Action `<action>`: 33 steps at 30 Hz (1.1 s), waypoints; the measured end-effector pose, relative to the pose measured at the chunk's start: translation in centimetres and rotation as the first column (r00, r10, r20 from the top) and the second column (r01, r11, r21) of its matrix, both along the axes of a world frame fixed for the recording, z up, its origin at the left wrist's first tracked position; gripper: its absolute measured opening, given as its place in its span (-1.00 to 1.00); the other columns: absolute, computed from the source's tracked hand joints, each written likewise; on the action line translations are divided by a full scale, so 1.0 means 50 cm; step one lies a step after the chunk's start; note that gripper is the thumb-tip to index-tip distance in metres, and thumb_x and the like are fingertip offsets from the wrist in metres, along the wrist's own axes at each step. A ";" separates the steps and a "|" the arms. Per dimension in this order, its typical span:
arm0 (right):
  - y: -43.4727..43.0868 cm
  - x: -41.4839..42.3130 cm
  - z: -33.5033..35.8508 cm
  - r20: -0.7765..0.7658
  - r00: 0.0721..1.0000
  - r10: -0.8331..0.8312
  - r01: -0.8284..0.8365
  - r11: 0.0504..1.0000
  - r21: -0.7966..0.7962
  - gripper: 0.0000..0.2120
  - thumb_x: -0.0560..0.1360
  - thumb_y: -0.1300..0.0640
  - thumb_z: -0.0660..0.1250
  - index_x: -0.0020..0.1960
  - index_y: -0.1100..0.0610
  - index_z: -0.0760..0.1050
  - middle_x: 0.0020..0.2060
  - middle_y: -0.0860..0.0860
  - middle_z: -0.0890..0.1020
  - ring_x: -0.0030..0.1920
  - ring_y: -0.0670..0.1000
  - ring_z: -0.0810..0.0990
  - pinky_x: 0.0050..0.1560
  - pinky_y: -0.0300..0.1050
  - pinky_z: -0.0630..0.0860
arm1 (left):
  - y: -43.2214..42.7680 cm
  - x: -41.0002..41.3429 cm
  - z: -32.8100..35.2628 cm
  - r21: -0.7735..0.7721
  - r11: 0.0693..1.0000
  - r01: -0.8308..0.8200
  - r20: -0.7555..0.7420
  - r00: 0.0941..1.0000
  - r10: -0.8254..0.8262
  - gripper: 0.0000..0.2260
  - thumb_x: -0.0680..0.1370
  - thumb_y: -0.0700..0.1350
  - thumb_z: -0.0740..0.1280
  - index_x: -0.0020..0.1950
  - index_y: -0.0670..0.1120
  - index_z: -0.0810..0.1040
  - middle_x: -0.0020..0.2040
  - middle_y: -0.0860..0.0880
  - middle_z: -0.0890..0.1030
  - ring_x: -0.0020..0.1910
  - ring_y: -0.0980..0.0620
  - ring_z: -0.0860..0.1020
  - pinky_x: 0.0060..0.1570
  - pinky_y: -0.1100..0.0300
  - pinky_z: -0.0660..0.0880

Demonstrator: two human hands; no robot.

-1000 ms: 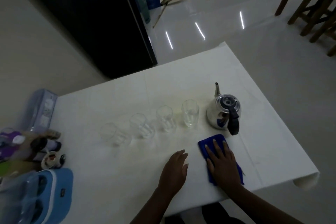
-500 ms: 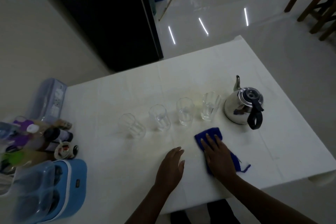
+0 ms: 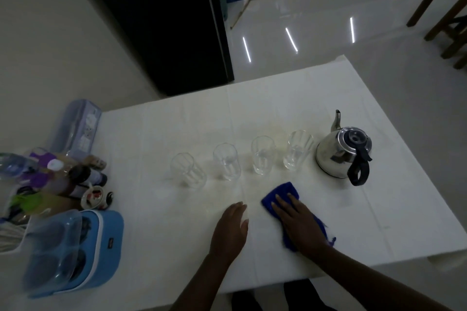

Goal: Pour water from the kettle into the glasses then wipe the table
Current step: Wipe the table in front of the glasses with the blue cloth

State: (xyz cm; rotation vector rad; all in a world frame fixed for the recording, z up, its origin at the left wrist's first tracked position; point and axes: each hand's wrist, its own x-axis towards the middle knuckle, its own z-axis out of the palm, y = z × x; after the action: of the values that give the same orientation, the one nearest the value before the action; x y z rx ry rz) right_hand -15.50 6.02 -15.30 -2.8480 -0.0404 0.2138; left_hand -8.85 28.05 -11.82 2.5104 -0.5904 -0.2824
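Several clear glasses (image 3: 262,155) stand in a row across the white table (image 3: 177,118), each with a little water in the bottom. To their right stands a steel kettle (image 3: 340,153) with a black handle, spout pointing away. My right hand (image 3: 299,225) lies flat, fingers spread, pressing a blue cloth (image 3: 281,190) onto the table in front of the glasses. Just left of the cloth my left hand (image 3: 231,228) rests palm down on the table, holding nothing.
Bottles and small jars (image 3: 63,177) crowd the table's left edge, with a blue case (image 3: 83,250) nearer me and a clear box (image 3: 75,126) behind them. A dark fridge (image 3: 161,20) stands beyond the table. Wooden chair legs (image 3: 444,12) stand at the far right.
My right hand has slid the blue cloth leftward, from in front of the kettle to in front of the glasses. My left hand has stayed flat on the table.
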 end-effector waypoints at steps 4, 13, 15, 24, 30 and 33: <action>-0.045 -0.004 -0.002 -0.046 0.999 -0.028 0.028 0.999 0.015 -0.33 0.45 0.13 0.29 0.45 -0.09 0.03 0.44 -0.05 0.27 0.45 0.11 0.15 0.34 0.10 0.29 | -0.009 -0.011 0.002 0.031 0.999 -0.029 -0.011 1.000 0.029 -0.64 0.54 -0.14 0.33 0.34 -0.09 0.45 0.33 -0.06 0.49 0.34 -0.02 0.41 0.33 0.18 0.27; 0.018 0.012 -0.020 0.083 0.986 0.143 -0.148 0.987 0.059 -0.29 0.41 0.12 0.35 0.45 -0.11 0.08 0.44 -0.05 0.28 0.44 0.14 0.20 0.41 0.06 0.18 | 0.007 0.002 0.003 -0.039 0.990 -0.133 -0.013 0.991 0.133 -0.65 0.56 -0.13 0.32 0.35 -0.06 0.44 0.35 -0.03 0.46 0.35 0.06 0.37 0.33 0.23 0.25; -0.026 0.005 -0.027 0.094 0.973 0.210 -0.212 0.977 0.011 -0.39 0.48 0.09 0.15 0.46 -0.13 0.00 0.43 -0.06 0.28 0.44 0.13 0.20 0.40 0.03 0.19 | 0.027 0.016 0.007 -0.040 0.992 -0.117 0.007 0.993 0.117 -0.65 0.55 -0.13 0.34 0.34 -0.07 0.46 0.34 -0.03 0.48 0.34 0.06 0.39 0.32 0.23 0.28; 0.131 0.046 0.000 -0.061 0.979 -0.194 0.201 0.971 0.127 -0.14 0.29 0.28 0.46 0.45 -0.06 0.11 0.46 -0.03 0.23 0.47 0.19 0.08 0.36 0.29 0.27 | 0.086 0.059 0.000 -0.007 0.997 0.076 0.030 0.997 -0.076 -0.65 0.54 -0.17 0.34 0.33 -0.11 0.47 0.34 -0.08 0.49 0.34 -0.02 0.40 0.33 0.20 0.26; 0.050 0.014 -0.006 0.005 1.000 0.010 -0.010 0.999 0.044 -0.14 0.39 0.19 0.38 0.44 -0.21 -0.08 0.46 -0.08 0.19 0.47 0.14 0.11 0.37 0.17 0.27 | 0.085 0.067 -0.002 -0.030 0.993 0.118 0.002 0.993 -0.118 -0.65 0.56 -0.15 0.31 0.35 -0.12 0.44 0.37 -0.07 0.45 0.37 -0.01 0.37 0.36 0.17 0.24; 0.089 0.071 0.013 -0.056 0.968 -0.245 0.250 0.964 0.091 -0.17 0.31 0.28 0.43 0.44 -0.06 0.12 0.46 -0.05 0.16 0.48 0.17 0.06 0.41 0.24 0.19 | 0.090 0.075 -0.005 -0.028 0.994 0.107 0.007 0.994 -0.107 -0.64 0.56 -0.16 0.31 0.36 -0.12 0.44 0.37 -0.07 0.45 0.37 -0.01 0.37 0.36 0.19 0.23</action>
State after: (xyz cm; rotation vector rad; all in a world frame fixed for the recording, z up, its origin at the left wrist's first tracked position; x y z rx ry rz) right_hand -11.94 10.49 -14.66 -2.7162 0.3049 0.2144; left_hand -5.12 32.57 -12.10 2.4573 -0.7274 -0.3045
